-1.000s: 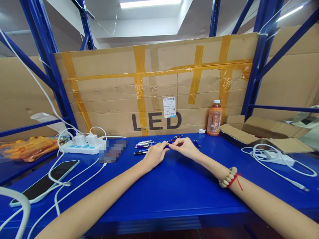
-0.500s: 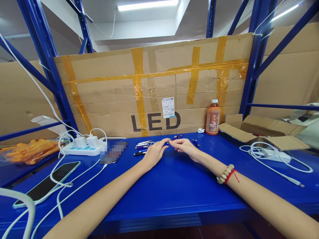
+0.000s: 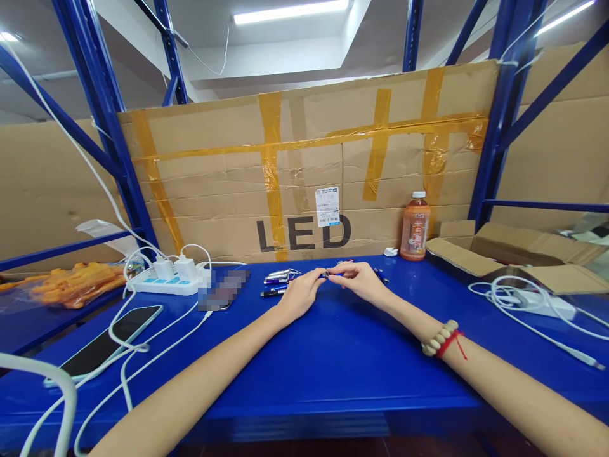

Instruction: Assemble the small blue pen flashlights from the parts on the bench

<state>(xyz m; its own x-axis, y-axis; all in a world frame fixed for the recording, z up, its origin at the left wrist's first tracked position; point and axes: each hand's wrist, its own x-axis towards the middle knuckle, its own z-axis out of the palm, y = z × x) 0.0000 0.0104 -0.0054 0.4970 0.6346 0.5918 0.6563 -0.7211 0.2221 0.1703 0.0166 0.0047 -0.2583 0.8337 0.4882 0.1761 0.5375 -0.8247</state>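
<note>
My left hand (image 3: pixel 302 294) and my right hand (image 3: pixel 362 283) meet at their fingertips above the blue tabletop. Between them is a small dark, shiny piece (image 3: pixel 326 274), too small to name. The right thumb and forefinger pinch it, and the left fingers close against it from the other side. Left of my left hand lie several slim pen-shaped items (image 3: pixel 276 280), silver and blue, with a thin cord near them. More blue pen-like pieces (image 3: pixel 380 276) rest just beyond my right hand, partly hidden by it.
At left are a white power strip (image 3: pixel 164 283) with plugs, a pale-edged phone (image 3: pixel 111 339), a blurred dark device (image 3: pixel 226 291) and white cables. An orange drink bottle (image 3: pixel 415 227), an open cardboard box (image 3: pixel 552 278) and a coiled white cable (image 3: pixel 537 304) stand at right.
The whole view has shifted slightly, so everything appears farther right. My hands stay together at the fingertips, with the small piece still between them and the right hand's angle slightly changed.
</note>
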